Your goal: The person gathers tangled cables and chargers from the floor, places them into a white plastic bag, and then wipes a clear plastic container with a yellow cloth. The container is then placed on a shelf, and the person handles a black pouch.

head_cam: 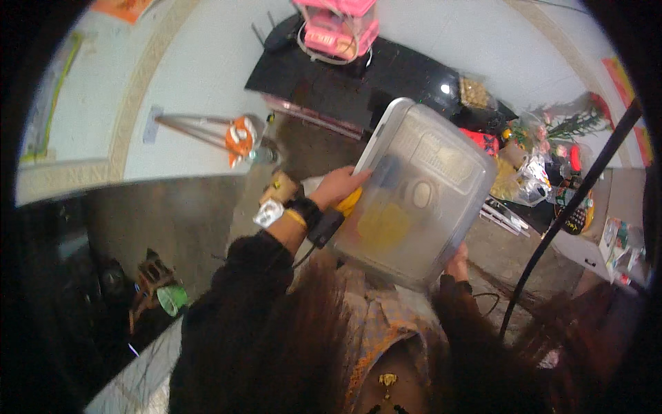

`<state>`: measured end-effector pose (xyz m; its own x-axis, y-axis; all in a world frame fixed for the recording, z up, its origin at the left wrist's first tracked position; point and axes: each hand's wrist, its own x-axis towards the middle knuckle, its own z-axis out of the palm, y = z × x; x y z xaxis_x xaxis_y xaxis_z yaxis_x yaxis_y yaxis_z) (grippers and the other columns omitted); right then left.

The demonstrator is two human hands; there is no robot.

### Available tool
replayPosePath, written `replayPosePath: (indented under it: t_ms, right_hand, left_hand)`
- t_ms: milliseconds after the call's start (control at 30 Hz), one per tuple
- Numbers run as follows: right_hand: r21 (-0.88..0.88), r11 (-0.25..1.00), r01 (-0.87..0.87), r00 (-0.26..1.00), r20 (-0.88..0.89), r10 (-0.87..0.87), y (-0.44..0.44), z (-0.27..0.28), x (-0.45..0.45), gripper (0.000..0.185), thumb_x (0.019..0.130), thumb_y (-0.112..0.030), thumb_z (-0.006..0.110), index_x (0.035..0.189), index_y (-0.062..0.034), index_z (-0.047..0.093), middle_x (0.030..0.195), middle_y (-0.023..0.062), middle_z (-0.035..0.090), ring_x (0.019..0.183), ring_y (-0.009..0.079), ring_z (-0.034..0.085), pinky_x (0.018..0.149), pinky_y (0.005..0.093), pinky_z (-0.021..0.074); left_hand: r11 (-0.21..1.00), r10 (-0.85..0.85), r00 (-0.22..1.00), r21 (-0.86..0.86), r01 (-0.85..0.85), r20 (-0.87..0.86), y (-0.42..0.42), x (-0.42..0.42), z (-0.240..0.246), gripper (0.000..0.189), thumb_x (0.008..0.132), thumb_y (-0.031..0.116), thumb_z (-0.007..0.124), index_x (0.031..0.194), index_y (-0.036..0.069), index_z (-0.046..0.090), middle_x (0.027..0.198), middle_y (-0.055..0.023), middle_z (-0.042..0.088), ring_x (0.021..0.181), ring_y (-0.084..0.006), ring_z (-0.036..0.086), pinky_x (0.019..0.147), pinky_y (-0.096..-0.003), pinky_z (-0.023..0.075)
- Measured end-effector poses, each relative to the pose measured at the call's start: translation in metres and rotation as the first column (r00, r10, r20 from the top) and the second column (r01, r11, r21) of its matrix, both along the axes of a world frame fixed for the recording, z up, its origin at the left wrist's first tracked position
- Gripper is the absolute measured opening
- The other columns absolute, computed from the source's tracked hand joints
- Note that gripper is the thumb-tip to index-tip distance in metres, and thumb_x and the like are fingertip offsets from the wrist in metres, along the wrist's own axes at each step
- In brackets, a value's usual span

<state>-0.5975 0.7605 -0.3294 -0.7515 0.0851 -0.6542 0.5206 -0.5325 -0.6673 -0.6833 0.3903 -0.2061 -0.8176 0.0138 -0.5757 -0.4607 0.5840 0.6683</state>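
A translucent grey plastic storage box [395, 207] is held up tilted in front of my chest, its bottom turned partly towards me. A pale lid edge [376, 134] runs along its far left side. Yellow and dark blue shapes show blurred through the plastic. My left hand [339, 186] grips the left side, the thumb lying on the box wall. On that wrist are a black strap, a yellow band and a black device with a cable [327, 227]. Low on the right side, my right hand [456, 264] holds the box, its fingers partly hidden.
Beyond the box stands a black-topped cabinet [331, 77] bearing a pink plastic case [339, 31] and a bag of nut-like pieces [473, 93]. Bags, bottles and flowers [543, 134] crowd the right. A dark strap [569, 217] crosses the right side. A green cup [172, 300] sits lower left.
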Motion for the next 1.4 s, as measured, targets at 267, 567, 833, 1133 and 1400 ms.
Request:
replayPosePath:
  t_ms: [267,567,833,1133,1400]
  right_hand:
    - [0.164,0.978,-0.132,0.991,-0.005,0.135,0.079,0.037,-0.003,0.036,0.09,-0.031,0.042,0.109,-0.002,0.054,0.102,0.0106,0.059,0.093,0.0242,0.056,0.083,0.0362,0.0443]
    - [0.12,0.971,-0.208,0.967,-0.127,0.222,0.043,0.048,-0.067,0.036,0.09,-0.03,0.042,0.109,-0.0022,0.055,0.102,0.0101,0.06,0.094,0.0237,0.056,0.084,0.036,0.044]
    - [-0.018,0.971,-0.238,0.961,-0.146,0.233,-0.087,0.058,-0.144,0.035,0.09,-0.03,0.043,0.108,-0.0023,0.055,0.102,0.0096,0.06,0.094,0.0233,0.056,0.084,0.0357,0.0437]
    - [-0.304,0.95,-0.067,0.984,0.138,0.114,-0.345,0.059,-0.24,0.032,0.086,-0.024,0.042,0.104,-0.0015,0.056,0.101,0.01,0.061,0.093,0.022,0.056,0.082,0.0355,0.0444]
    - [-0.356,0.918,-0.173,0.954,0.171,0.246,-0.483,0.014,-0.299,0.029,0.087,-0.027,0.043,0.097,-0.0034,0.058,0.093,0.0075,0.06,0.085,0.0196,0.056,0.078,0.0356,0.0455]
  left_hand:
    - [0.991,0.095,0.995,0.093,-0.091,-0.038,0.049,0.005,0.006,0.067,0.082,0.06,0.044,0.108,-0.001,0.057,0.103,-0.0234,0.059,0.098,-0.0365,0.055,0.084,-0.0385,0.0424]
    - [0.982,0.164,0.985,0.109,-0.158,-0.05,0.021,-0.021,0.029,0.065,0.08,0.058,0.047,0.106,-0.001,0.059,0.101,-0.019,0.061,0.095,-0.0324,0.058,0.082,-0.0359,0.0434]
    - [0.986,0.164,0.975,0.012,-0.164,-0.152,-0.092,-0.077,0.02,0.067,0.081,0.061,0.043,0.102,0.0,0.062,0.1,-0.0193,0.061,0.097,-0.0315,0.057,0.083,-0.035,0.0432]
    - [0.957,0.278,0.954,-0.052,-0.285,-0.109,-0.336,-0.138,0.008,0.056,0.087,0.046,0.045,0.113,-0.003,0.055,0.108,-0.0155,0.06,0.103,-0.0231,0.054,0.087,-0.0311,0.0401]
    - [0.903,0.422,0.906,-0.07,-0.424,-0.042,-0.477,-0.146,-0.053,0.044,0.087,0.031,0.05,0.115,-0.002,0.053,0.105,-0.0134,0.061,0.097,-0.0195,0.056,0.084,-0.0308,0.0419]
